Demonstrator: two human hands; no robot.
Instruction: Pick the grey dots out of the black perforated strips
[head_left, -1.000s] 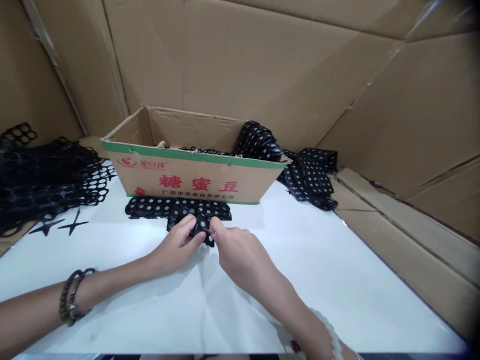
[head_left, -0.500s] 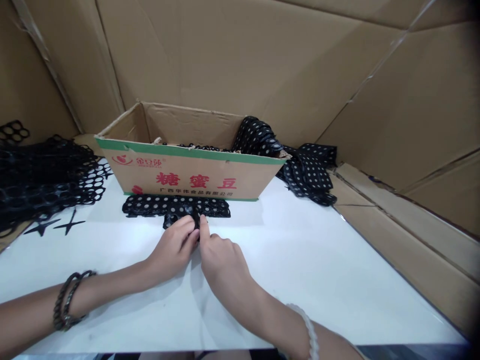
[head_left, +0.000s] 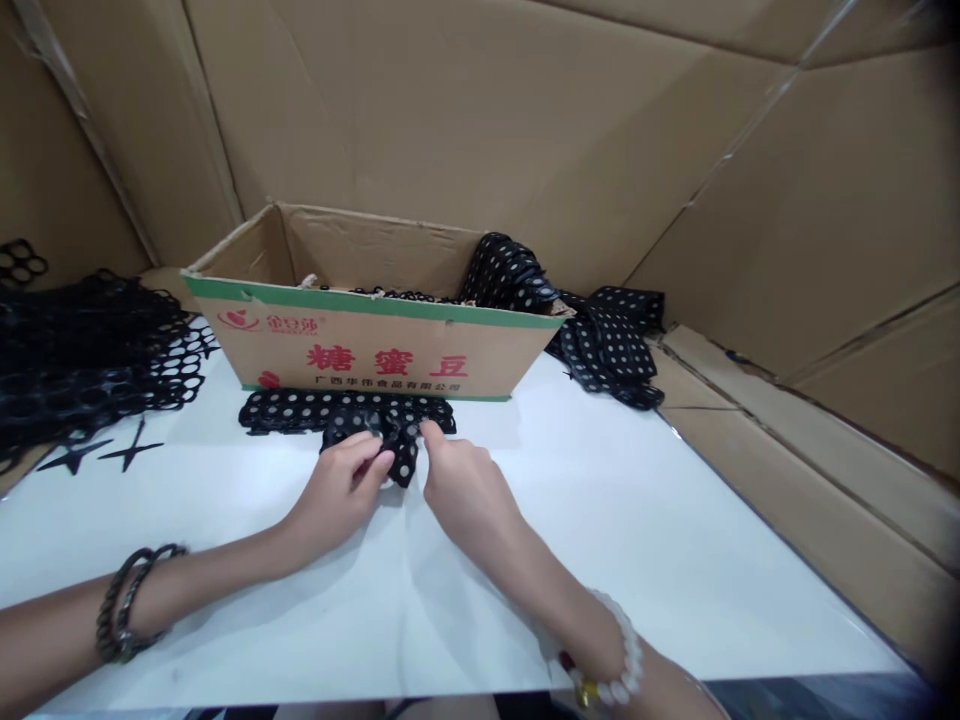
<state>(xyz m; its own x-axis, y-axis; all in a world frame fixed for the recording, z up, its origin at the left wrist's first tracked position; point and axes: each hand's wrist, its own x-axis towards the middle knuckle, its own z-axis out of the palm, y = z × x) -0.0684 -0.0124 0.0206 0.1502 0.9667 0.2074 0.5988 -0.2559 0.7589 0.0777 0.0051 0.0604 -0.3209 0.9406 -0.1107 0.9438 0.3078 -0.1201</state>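
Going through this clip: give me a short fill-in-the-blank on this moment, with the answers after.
The left hand and right hand touch a black dotted strip lying on a ____ tabletop. The cardboard box behind it bears ____ characters. A ____ beaded bracelet circles the right wrist. Dark bracelets circle the ____ wrist.

white; red; white; left
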